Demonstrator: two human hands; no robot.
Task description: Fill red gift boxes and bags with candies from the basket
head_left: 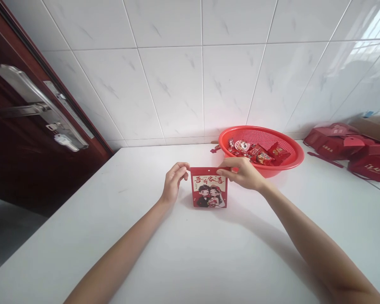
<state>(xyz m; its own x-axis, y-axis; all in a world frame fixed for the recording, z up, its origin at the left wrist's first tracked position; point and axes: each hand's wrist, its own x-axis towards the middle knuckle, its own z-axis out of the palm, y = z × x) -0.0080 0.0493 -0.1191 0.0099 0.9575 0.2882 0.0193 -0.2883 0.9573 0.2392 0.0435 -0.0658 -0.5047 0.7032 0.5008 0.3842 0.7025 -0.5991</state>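
A red wedding candy bag point(209, 192), printed with a cartoon couple and Chinese characters, stands upright on the white table. A small hole pierces its top band. My right hand point(242, 172) pinches the upper right corner, thumb in front and fingers behind. At the upper left corner is my left hand point(175, 179), its fingers curled and closed, with the index fingertip at the bag's edge. What its fingertips grip behind the edge is partly hidden. Just behind my right hand sits a red plastic basket point(293, 158) with several wrapped sweets point(261, 154) in it.
Folded red gift boxes point(332, 145) and a cardboard box point(375, 128) lie at the right by the tiled wall point(174, 93). A thin red strip point(324, 159) rests beside them. At the left, a dark red door point(22, 139) with keys in its lock adjoins the white table point(152, 253).
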